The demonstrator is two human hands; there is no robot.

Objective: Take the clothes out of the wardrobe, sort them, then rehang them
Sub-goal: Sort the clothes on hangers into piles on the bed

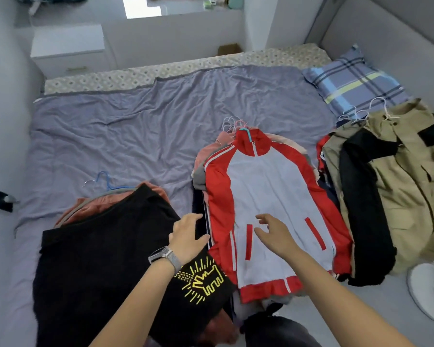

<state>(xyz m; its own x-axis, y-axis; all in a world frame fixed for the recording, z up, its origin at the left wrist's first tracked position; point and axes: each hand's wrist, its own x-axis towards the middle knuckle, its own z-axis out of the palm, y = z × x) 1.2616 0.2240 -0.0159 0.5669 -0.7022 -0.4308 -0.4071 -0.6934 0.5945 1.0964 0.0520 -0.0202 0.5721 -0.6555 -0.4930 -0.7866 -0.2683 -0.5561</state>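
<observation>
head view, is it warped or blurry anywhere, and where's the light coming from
Head view: wide-angle bowing bends the bed edge and walls; bright window patch at top is blown out; light is soft, shadows faint; right hand fingers slightly motion-blurred; red and white jacket sharp.

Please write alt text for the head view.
A person's left hand rests on a black garment with a yellow print while the open right hand hovers over a red and white zip jacket; a khaki and black coat pile lies right, on a grey-sheeted bed.

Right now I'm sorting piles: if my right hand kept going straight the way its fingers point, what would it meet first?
Probably the red and white jacket: the right hand hovers open over its front, fingers pointing up the jacket, though its height above the cloth is unclear.
</observation>
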